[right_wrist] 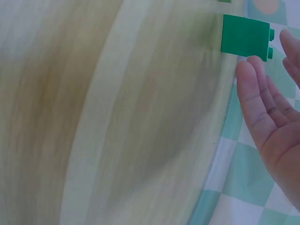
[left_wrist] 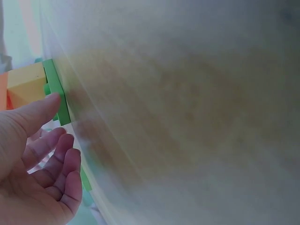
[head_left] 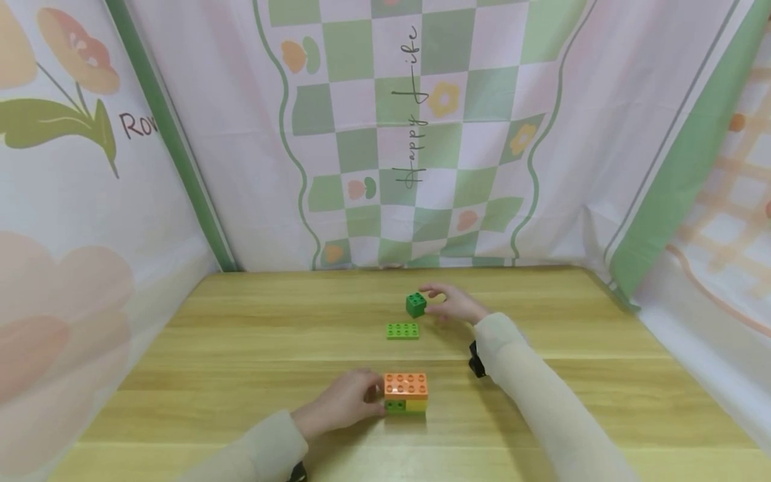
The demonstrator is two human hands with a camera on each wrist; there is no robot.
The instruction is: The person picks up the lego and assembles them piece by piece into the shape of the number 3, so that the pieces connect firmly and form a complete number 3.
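Head view: lower centre, orange-topped stack assembled, left grip loosely parted alongside, empty; above, lime plate, green block unattached, right grip spread, empty.

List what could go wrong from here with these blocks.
1. The right grip is open right beside the dark green block; a clumsy fingertip could nudge it away or tip it.
2. The light green plate lies between that block and the orange-topped stack, so a low carry might knock it.
3. The left grip is only at the stack's left side; pressing from above could make it skid.
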